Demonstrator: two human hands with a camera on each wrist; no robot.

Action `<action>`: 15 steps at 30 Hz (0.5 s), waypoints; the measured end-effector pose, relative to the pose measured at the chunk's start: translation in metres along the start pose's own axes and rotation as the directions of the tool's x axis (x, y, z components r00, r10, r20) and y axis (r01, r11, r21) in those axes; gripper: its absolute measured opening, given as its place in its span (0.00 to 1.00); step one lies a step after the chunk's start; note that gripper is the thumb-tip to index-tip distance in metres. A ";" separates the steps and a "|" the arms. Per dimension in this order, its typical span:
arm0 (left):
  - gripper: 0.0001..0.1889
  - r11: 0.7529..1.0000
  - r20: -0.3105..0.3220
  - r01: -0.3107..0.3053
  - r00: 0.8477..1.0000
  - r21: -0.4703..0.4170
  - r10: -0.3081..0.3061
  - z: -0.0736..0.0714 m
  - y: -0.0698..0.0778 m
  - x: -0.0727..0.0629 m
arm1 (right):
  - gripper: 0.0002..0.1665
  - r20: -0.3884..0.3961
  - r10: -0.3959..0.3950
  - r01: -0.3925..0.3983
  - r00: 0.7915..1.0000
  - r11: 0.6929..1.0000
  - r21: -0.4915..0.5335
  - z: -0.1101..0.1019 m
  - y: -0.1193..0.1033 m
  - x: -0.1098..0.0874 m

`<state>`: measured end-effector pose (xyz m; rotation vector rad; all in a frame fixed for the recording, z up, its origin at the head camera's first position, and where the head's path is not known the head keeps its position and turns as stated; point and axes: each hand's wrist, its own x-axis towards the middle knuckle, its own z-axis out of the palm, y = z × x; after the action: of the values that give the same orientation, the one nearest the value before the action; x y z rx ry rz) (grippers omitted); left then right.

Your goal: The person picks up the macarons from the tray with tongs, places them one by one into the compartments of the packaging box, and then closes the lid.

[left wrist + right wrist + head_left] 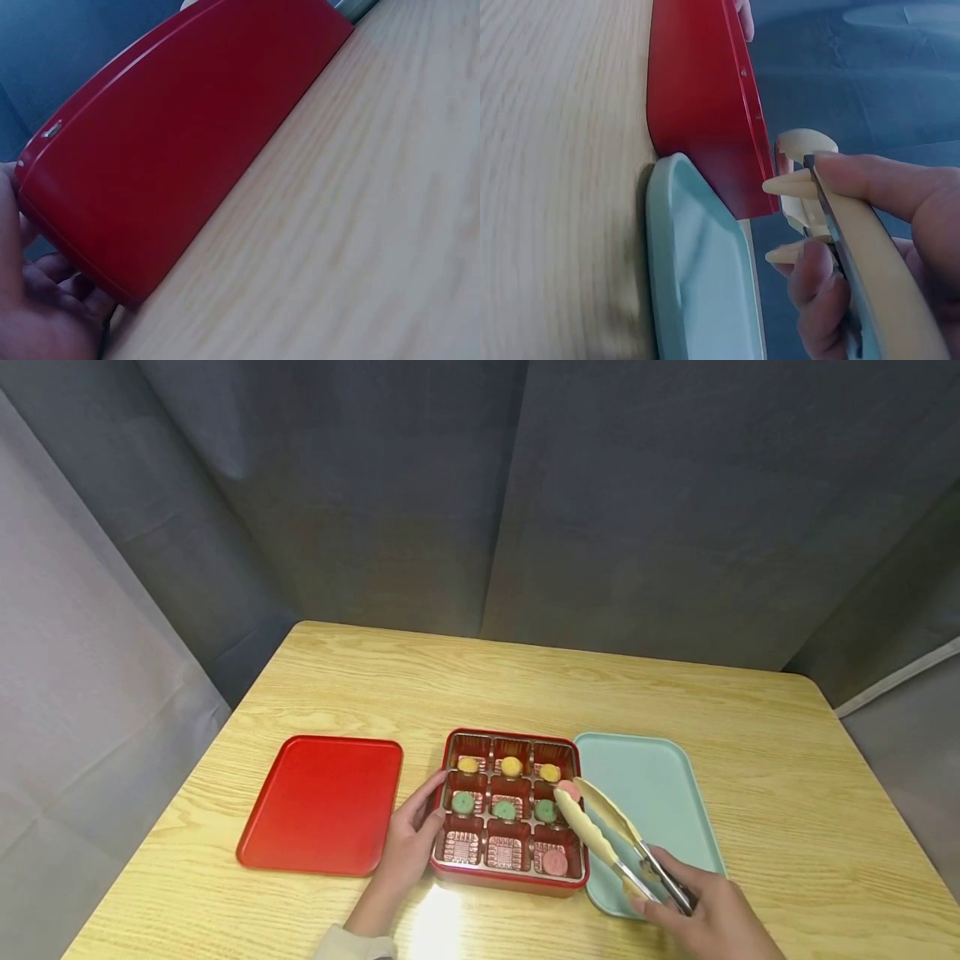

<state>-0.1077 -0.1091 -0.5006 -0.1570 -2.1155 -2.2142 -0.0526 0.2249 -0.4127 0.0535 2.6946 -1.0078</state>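
My right hand [708, 906] holds a pair of tongs [585, 828] with cream scalloped tips and metal arms. Between the tips is a round pink piece [567, 788], over the right side of a red box [510, 888]. Clear compartments fill the box: yellow pieces [512, 767] sit in the back row, green pieces [504, 810] in the middle row, and one pink piece [555, 862] at front right. My left hand [408, 839] grips the box's left side, thumb at the rim; its fingers curl at the corner in the left wrist view.
A red tray [322, 806] lies on the wooden table [420, 685] to the left of the box. Close by the box on the right is a pale green tray [652, 793], partly beneath the tongs and right hand. Dark curtains [480, 510] hang behind the table.
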 end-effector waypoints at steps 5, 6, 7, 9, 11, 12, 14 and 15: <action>0.28 1.000 0.001 0.009 1.000 -0.002 -0.009 0.000 -0.001 0.000 | 0.45 0.024 -0.032 0.031 0.999 0.998 0.045 0.005 -0.001 -0.002; 0.28 1.000 0.000 0.013 1.000 -0.004 -0.013 0.000 -0.001 0.000 | 0.45 0.035 -0.042 0.040 0.999 0.997 0.062 0.005 -0.001 -0.002; 0.28 1.000 0.001 0.014 1.000 -0.004 -0.014 0.000 -0.001 0.000 | 0.45 0.045 -0.054 0.050 0.998 0.996 0.074 0.005 -0.001 -0.003; 0.28 1.000 0.003 0.009 1.000 -0.004 -0.009 0.000 -0.001 0.000 | 0.45 0.068 -0.076 0.069 0.995 0.993 0.091 0.006 -0.001 -0.003; 0.28 1.000 0.002 0.010 1.000 -0.007 -0.010 0.000 -0.001 0.000 | 0.44 0.091 -0.094 0.085 0.991 0.992 0.095 0.006 -0.002 -0.003; 0.28 1.000 0.000 0.011 1.000 -0.009 -0.011 0.000 -0.001 0.000 | 0.44 0.100 -0.102 0.092 0.990 0.991 0.092 0.006 -0.002 -0.003; 0.28 1.000 -0.001 0.011 1.000 -0.009 -0.011 0.000 0.000 0.000 | 0.44 0.112 -0.102 0.093 0.989 0.992 0.085 0.007 -0.003 -0.003; 0.28 1.000 -0.003 0.013 1.000 -0.007 -0.013 0.000 0.000 0.000 | 0.45 0.121 -0.101 0.091 0.987 0.992 0.089 0.007 -0.004 -0.003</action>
<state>-0.1080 -0.1090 -0.5007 -0.1401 -2.1135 -2.2276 -0.0486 0.2179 -0.4142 -0.1214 2.5627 -1.1122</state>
